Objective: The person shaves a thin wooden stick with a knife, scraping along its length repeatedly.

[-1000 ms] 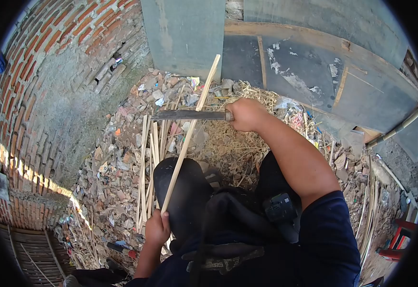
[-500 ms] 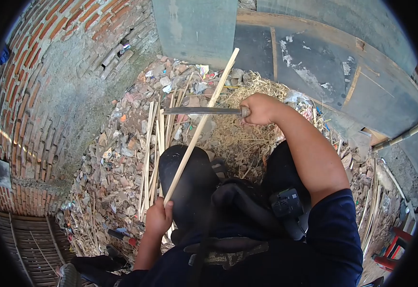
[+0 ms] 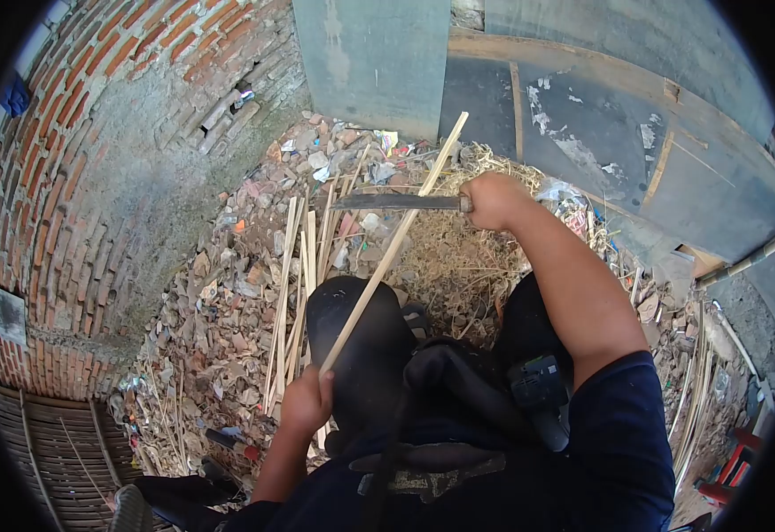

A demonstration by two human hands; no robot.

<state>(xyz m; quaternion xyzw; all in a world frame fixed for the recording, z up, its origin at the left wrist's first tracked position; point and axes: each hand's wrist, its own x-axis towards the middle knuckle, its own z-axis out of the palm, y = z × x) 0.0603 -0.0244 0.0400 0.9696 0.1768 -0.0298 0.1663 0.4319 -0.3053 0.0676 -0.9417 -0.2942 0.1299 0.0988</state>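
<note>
A long, pale strip of split wood or bamboo (image 3: 387, 257) slants across my right-side-bent view, over one knee. My left hand (image 3: 306, 403) is closed around its near end, thumb on top. In my right hand (image 3: 496, 202) I grip the short handle of a machete (image 3: 392, 202). Its dark blade points left and crosses the strip toward the far end; whether the edge bites into it I cannot tell. More pale strips (image 3: 285, 301) lie on the rubble left of my knee. Dry shavings (image 3: 458, 266) are heaped between my legs.
Broken brick and stone rubble (image 3: 228, 310) covers the ground. A brick wall (image 3: 59, 230) rises at left, grey-green panels (image 3: 369, 62) in front. Further strips (image 3: 693, 390) lie at right by a red object (image 3: 728, 470). A slatted panel (image 3: 50, 443) is at lower left.
The machete blade now crosses the strip closer to its far end. The strip and both hands sit slightly further right in view, and the camera view has shifted a little. Both grips stay.
</note>
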